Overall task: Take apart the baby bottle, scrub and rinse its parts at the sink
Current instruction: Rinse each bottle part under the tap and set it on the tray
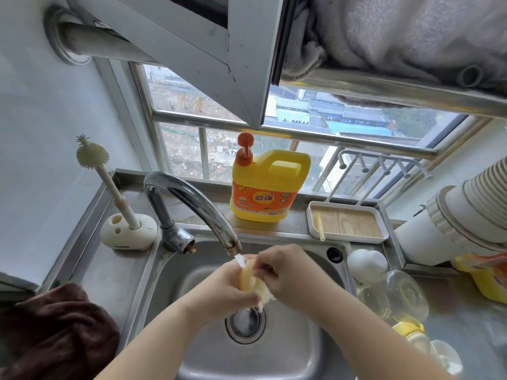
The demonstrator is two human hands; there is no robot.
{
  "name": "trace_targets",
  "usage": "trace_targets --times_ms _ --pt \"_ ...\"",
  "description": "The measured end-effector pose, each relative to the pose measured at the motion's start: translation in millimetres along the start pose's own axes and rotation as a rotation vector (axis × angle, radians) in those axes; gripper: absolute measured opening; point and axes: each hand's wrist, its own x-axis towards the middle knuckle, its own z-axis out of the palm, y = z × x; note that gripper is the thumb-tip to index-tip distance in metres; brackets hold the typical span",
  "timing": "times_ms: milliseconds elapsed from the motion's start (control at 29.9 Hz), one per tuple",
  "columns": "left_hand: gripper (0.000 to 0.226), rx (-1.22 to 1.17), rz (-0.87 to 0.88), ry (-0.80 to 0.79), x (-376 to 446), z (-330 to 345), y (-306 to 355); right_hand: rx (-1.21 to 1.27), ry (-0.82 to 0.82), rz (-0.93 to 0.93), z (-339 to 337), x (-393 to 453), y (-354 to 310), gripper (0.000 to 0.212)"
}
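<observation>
— Now, where is the bottle part?
— I see a yellow ring point(248, 278) under the faucet point(192, 204), over the sink point(301, 349); left hand point(227, 289) grips it, right hand point(285, 270) pinches its rim.

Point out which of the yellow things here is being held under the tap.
The pale yellow bottle part, gripped by both the left hand and right hand under the faucet. The yellow detergent jug stands untouched on the ledge.

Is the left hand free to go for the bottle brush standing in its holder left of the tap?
Probably not yet. The left hand grips the yellow bottle part under the tap. The path to the bottle brush looks open, with nothing between, so it would only need to let go first.
</observation>
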Motion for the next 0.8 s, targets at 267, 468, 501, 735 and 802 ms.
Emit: trace_targets --times_ms 267,468,501,735,802 --pt "0.045 0.005 0.033 0.013 3.0 0.7 3.4 -0.016 0.022 -0.023 2.5 -2.1 -5.3 0.013" --pt "0.04 0.001 0.015 0.013 -2.1 0.5 4.5 -0.02 0.041 -0.012 1.9 -0.8 -0.7 0.013" --pt "0.04 -0.002 0.025 0.014 -1.7 1.5 5.1 -0.009 0.052 -0.028 4.5 -0.9 -4.2 0.012" --pt "0.068 -0.243 -0.079 0.117 -14.5 -4.6 -7.8 0.044 0.031 0.123 7.1 -23.7 22.9 0.011" --pt "0.06 -0.381 -0.123 0.181 -14.2 0.4 -12.3 0.19 0.075 0.201 10.4 -32.7 27.9 0.008"
